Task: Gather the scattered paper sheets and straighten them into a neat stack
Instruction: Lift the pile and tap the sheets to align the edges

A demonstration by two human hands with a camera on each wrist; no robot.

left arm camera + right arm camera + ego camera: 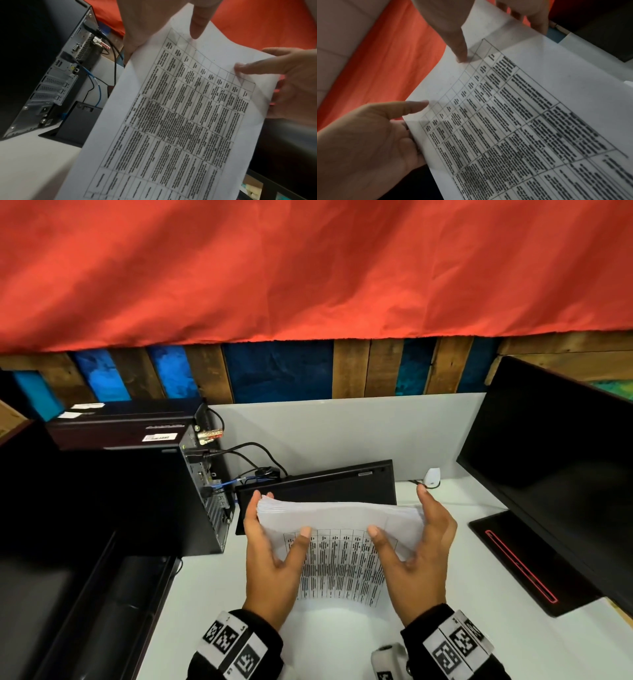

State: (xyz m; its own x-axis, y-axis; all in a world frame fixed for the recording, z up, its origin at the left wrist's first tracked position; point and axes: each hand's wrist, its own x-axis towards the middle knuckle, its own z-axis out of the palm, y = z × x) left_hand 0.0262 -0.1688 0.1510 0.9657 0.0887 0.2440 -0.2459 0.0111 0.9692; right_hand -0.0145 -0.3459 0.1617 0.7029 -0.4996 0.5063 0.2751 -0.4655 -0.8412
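A stack of paper sheets (339, 546) is held upright above the white surface (479, 638) between the two hands, with its printed table facing the person. Whether its lower edge touches the surface cannot be told. The left hand (274, 556) is placed at the stack's left side, with the thumb laid across the front sheet and the fingers (251, 510) wrapped behind the upper left corner. The right hand (416, 556) is placed at the right side in the same way, the thumb pressed on the front sheet and the fingers (430, 501) reaching up past the top right corner. The stack is thus gripped by both hands, pinched between thumbs and fingers. The sheet edges at the top appear slightly fanned and uneven.

In the left wrist view the front sheet (180, 115) is seen filled with a ruled grid of blurred text, too unclear to be read, with the left thumb (199, 24) resting on its top margin. In the right wrist view the same sheet (513, 121) is seen with the right thumb (462, 51) pressed on it.

Just behind the stack a black keyboard (325, 484) is leaned on its edge. A black computer tower (137, 494) with cables is stood to the left, and a dark monitor (555, 463) to the right. A red cloth (308, 268) is hung above.
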